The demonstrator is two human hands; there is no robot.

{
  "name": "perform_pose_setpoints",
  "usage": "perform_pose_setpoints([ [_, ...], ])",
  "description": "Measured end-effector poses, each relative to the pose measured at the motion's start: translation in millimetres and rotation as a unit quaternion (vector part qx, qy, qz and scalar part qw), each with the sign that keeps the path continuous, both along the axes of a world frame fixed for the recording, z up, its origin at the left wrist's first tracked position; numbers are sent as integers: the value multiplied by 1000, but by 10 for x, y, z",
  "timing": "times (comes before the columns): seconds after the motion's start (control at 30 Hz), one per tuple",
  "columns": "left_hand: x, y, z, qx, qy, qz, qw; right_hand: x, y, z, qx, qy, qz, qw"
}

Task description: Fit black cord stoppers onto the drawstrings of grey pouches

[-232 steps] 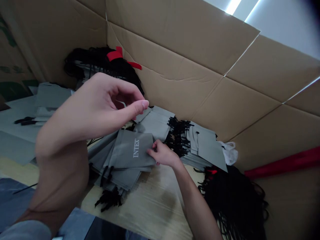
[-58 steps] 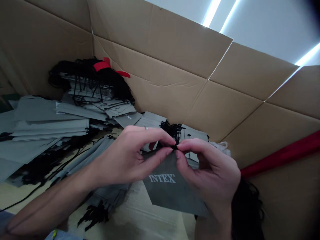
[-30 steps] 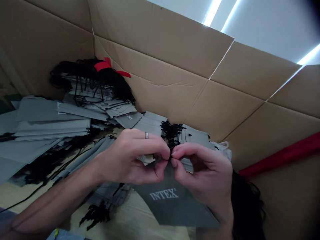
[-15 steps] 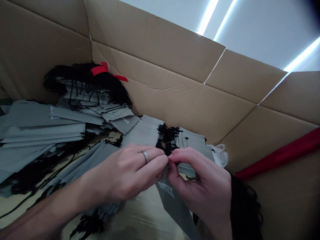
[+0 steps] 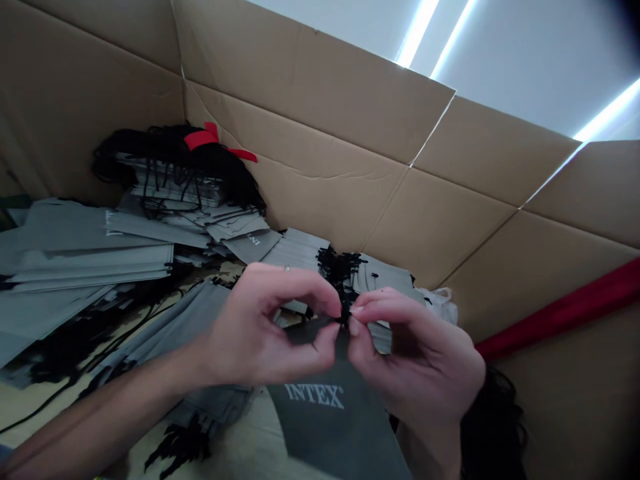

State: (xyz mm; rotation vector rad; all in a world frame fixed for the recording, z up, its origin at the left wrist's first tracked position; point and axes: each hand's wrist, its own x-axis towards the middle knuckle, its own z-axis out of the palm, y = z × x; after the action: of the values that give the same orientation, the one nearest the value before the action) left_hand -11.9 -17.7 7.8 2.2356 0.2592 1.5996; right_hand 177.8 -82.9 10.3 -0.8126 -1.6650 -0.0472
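A grey drawstring pouch point(image 5: 335, 427) with INTEX printed in white hangs below my hands, its printed side turned up. My left hand point(image 5: 270, 327) is at its top edge, thumb and forefinger curled into a ring and pinched on the black drawstring. Close on the other side, my right hand point(image 5: 415, 353) pinches the same short black cord between thumb and fingertips. The cord's small end between the fingertips is mostly hidden. The two sets of fingertips are only slightly apart.
Stacks of grey pouches point(image 5: 90, 260) with black cords lie at left. Behind my hands are more pouch stacks point(image 5: 387, 273). A bundle of black cords point(image 5: 150, 140) carries a red strip point(image 5: 201, 139). Cardboard walls point(image 5: 320, 140) rise behind; a clear plastic bag point(image 5: 443, 303) sits at right.
My left hand has turned and drawn slightly left, its thumb and forefinger now forming a ring. The pouch has swung round so that its INTEX print shows more fully.
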Motion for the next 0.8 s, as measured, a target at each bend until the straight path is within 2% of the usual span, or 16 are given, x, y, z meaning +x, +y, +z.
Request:
perform_pose_setpoints([
  [0.07,-33,-22,-15,120,37,82,989,10,-9,10,11,-41,-29,999],
  [0.13,-60,-42,-47,215,64,136,965,2,-20,17,38,-84,-59,994],
  [0.23,-66,-54,-86,242,66,145,957,-33,-34,23,80,-114,-87,986],
  [0.33,-37,-55,-80,184,11,116,976,-55,-37,25,101,-99,-79,987],
  [0.47,19,-45,-23,29,-38,39,998,-48,-25,40,114,-87,-56,988],
  [0.53,40,-20,5,-63,-43,-29,997,-46,-16,53,119,-89,-48,988],
  [0.63,60,39,27,-165,-48,-118,978,-63,0,66,129,-86,-47,987],
  [0.73,64,79,20,-181,-44,-154,970,-85,17,71,145,-70,-44,986],
  [0.8,53,73,2,-114,-39,-111,986,-89,23,70,147,-69,-44,986],
])
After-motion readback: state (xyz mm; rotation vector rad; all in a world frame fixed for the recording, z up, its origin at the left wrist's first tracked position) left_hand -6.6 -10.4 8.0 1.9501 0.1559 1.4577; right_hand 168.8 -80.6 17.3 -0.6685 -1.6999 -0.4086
